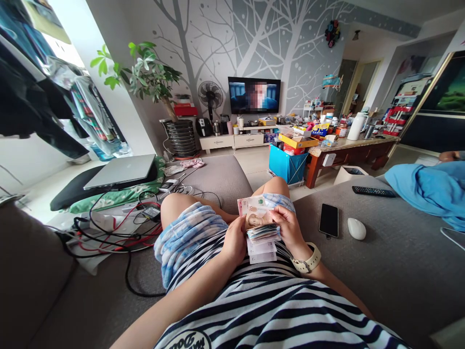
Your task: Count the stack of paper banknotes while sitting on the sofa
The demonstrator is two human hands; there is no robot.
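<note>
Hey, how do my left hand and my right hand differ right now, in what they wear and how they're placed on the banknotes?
Your right hand has a pale watch at its wrist; your left hand has none showing. Your left hand is at the left side of the banknotes, while your right hand is at their right side. Both hands hold the banknotes.

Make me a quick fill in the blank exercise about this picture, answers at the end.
The left hand and right hand hold a bundle of ____.
The watch is on the ____ wrist.
The white mouse lies beside the dark-screened ____.
The laptop lid is ____, not open.

Missing words: banknotes; right; phone; closed.
</note>
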